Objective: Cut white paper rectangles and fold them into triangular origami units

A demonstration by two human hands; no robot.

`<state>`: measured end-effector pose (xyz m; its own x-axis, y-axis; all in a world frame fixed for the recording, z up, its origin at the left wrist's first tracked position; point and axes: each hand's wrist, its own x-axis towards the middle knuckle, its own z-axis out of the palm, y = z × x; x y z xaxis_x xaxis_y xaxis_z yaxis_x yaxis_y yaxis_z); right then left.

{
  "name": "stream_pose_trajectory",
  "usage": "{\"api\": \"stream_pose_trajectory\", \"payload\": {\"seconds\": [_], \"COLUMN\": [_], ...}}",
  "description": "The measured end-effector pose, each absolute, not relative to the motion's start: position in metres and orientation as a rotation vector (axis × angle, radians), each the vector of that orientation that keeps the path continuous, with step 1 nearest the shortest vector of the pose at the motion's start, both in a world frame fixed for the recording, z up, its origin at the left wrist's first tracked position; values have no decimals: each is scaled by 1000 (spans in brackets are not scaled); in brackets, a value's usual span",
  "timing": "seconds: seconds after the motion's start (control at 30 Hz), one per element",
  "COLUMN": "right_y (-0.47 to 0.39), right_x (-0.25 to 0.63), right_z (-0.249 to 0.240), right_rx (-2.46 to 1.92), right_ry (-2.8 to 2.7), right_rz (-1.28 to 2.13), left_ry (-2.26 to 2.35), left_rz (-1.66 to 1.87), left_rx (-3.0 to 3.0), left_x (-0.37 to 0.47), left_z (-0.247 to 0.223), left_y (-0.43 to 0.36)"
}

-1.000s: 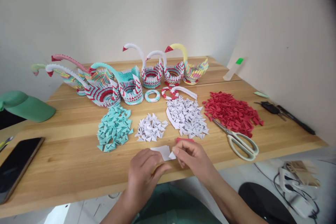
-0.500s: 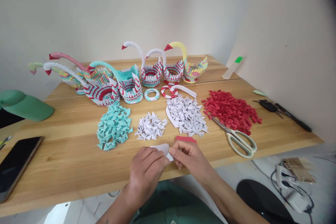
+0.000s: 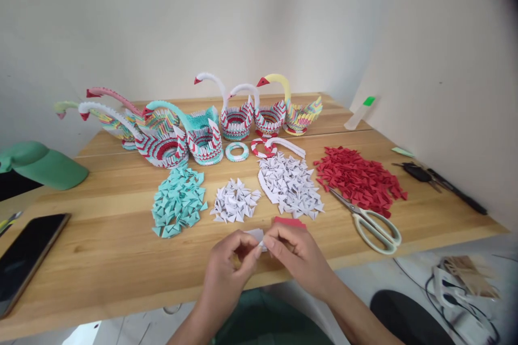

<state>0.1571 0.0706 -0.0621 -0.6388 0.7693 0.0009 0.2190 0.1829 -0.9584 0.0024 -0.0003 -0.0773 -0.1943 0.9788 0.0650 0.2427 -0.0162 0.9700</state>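
Observation:
My left hand [image 3: 229, 267] and my right hand [image 3: 301, 259] meet at the table's front edge, fingertips pinched together on a small white piece of paper [image 3: 263, 247]. Its folds are mostly covered by the fingers. Just behind my left fingers lies more white paper [image 3: 254, 234]. Red paper strips [image 3: 290, 222] lie beyond my right hand, partly hidden by it. Past my hands spread a small heap of white folded triangles [image 3: 236, 202], a larger white heap [image 3: 292, 186], a teal heap [image 3: 179, 202] and a red heap [image 3: 360, 179].
Scissors [image 3: 372, 226] lie at the right, tips touching the red heap. Several folded-paper swans [image 3: 164, 145] stand at the back, with a teal-and-white ring [image 3: 237, 152] before them. A phone [image 3: 30, 259] and green cap [image 3: 44, 167] are left; keys [image 3: 416, 172] and a pen [image 3: 457, 191] right.
My left hand has turned, and its thumb and fingers now pinch the small paper beside my right fingertips. Less of the white paper shows. The whole view has shifted slightly.

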Motion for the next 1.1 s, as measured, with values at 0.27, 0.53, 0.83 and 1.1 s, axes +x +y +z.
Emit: {"api": "stream_pose_trajectory", "payload": {"seconds": [0.27,0.53,0.83,1.1], "right_y": [75,70,70,66], "right_x": [159,156,151,149], "right_z": [-69,-75,-74,-73], "right_rx": [-853,-1001,-1064,-1078], "right_ry": [-1743,-1666,-1671,-1835], "right_rz": [1790,1748,1711,1429], "left_ry": [1416,1407,1419,1575], "left_rz": [1297,1327,1312,1352], "left_rx": [1006,1038,1119,1425], "left_x": [3,11,6,9], "left_z": [-81,-83,-92,-100], "left_y": [10,9,8,3]}}
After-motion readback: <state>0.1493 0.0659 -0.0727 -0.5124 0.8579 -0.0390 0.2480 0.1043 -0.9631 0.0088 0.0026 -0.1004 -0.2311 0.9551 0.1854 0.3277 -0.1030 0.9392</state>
